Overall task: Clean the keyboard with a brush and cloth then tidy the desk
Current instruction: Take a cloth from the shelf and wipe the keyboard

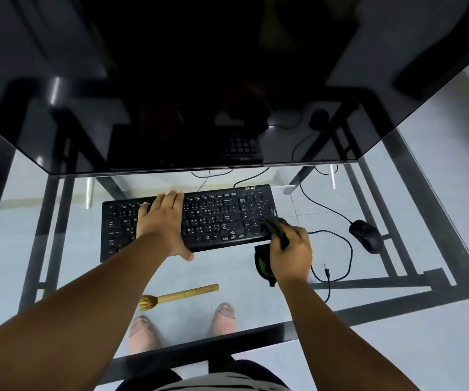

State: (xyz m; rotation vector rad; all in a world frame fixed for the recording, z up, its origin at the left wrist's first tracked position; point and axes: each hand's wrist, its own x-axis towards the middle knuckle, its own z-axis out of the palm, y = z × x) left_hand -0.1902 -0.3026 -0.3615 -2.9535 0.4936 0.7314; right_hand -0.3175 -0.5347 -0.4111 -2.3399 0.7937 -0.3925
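Observation:
A black keyboard [216, 218] lies on the glass desk [72, 249] below the monitor. My left hand [162, 221] rests flat on the keyboard's left half, fingers spread, thumb over the front edge. My right hand [291, 253] grips a dark cloth [275, 225] with a green patch; the bunched end presses on the keyboard's right front corner, and the rest hangs below my palm. A bamboo-handled brush [179, 296] lies on the glass near the front edge, bristles pointing left, with neither hand touching it.
A large dark monitor [199, 108] overhangs the back of the desk. A black mouse [366, 235] sits to the right, with its cable [340, 249] looping behind my right hand. My feet show through the glass.

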